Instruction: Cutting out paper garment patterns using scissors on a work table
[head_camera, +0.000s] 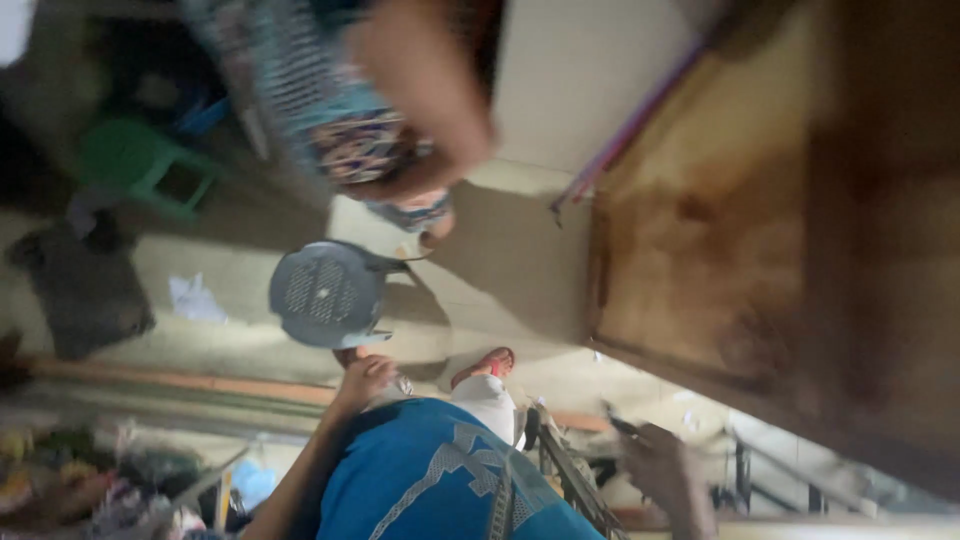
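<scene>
**Left hand by the grey stool, right hand on a thin dark object**

The view is tilted and heavily blurred. The left hand (365, 378) reaches forward from a blue shirt (430, 480) and sits just beside the lower rim of a round grey plastic stool (325, 293) with a perforated seat, which stands on the pale tiled floor (500, 270). Whether the fingers touch the stool is not clear, and I cannot tell whether this grip is apart or together.

The right hand (660, 465) is low at the right, well apart from the stool. Its fingers look curled, the grip clamped on a thin dark object (620, 424) that sticks out toward the upper left; the blur hides what kind of thing it is.

Between the hands a foot in a red sandal (487, 363) rests on the floor. Another person's arm (430, 90) in a patterned sleeve hangs above the stool. A green plastic stool (140, 160) stands at the far left, and a brown wooden door (720, 220) fills the right.
</scene>
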